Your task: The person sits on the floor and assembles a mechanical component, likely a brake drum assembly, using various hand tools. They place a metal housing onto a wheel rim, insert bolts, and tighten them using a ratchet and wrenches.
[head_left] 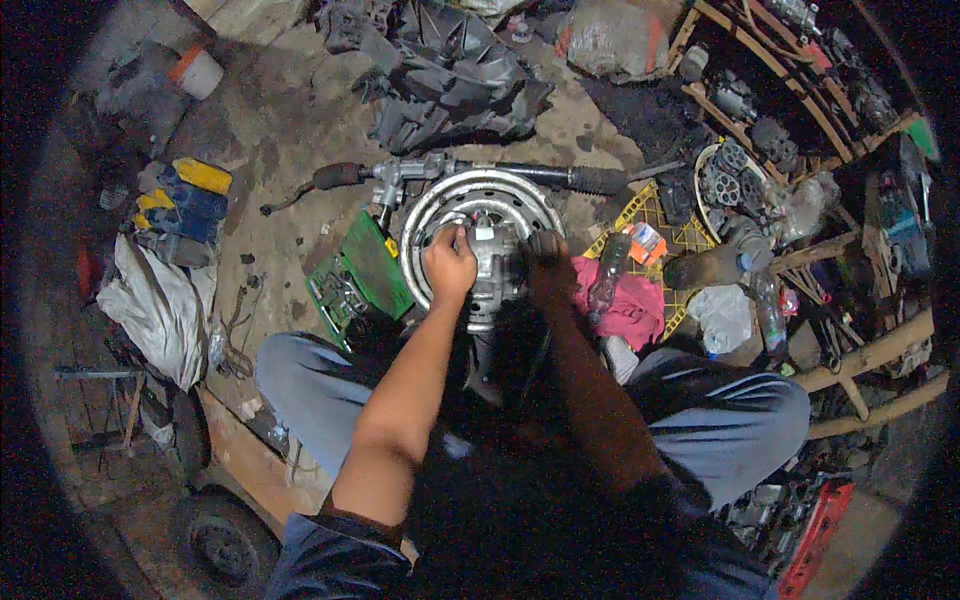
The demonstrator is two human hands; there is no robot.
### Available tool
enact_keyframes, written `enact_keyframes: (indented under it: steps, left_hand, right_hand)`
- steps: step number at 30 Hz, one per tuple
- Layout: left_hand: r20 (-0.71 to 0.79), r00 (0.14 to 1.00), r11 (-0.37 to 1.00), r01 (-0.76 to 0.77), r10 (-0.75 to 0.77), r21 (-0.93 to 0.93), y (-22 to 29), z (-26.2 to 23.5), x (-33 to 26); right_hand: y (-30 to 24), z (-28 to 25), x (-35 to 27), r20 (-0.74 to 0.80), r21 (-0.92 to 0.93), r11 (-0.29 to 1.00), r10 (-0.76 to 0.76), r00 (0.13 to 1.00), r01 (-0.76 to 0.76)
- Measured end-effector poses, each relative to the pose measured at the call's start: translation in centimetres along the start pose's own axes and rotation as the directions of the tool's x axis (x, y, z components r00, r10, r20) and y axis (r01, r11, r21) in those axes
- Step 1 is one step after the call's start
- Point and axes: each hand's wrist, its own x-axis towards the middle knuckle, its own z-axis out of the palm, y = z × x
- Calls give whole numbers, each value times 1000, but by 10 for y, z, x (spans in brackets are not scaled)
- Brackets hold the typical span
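A grey metal machine part [496,262], like a small housing, rests on a silver steel wheel rim [452,200] lying flat on the ground. My left hand [450,265] is closed on the part's left side. My right hand [548,268], dark with grease, grips its right side. What lies under the fingers is hidden. My knees in grey trousers frame the rim on both sides.
A steering rack with black boots [560,176] lies behind the rim. A green tool case [360,275] sits left, a pink rag [630,300] and plastic bottle [605,278] right. Black plastic sheeting [450,85], white sacks [160,310], wooden racks of engine parts [790,110] surround me.
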Motion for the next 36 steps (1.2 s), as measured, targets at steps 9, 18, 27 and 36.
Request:
enact_keyframes:
  steps: [9, 18, 27, 36]
  left_hand:
    - [-215, 972, 986, -118, 91, -117, -10, -13, -70]
    - [-320, 911, 959, 283, -260, 26, -11, 0, -51]
    - [25, 903, 872, 421, -429, -248, -36, 31, -22]
    - [76, 843, 843, 537, -533, -35, -46, 39, -25]
  right_hand:
    - [-30, -41, -54, -64, 324, 918, -220, 973, 229]
    - [-24, -15, -12, -149, 40, 999, -1, 989, 7]
    - [-91, -30, 11, 24, -450, 862, 274, 961, -234]
    - [-74, -22, 11, -74, -445, 876, 170, 983, -185]
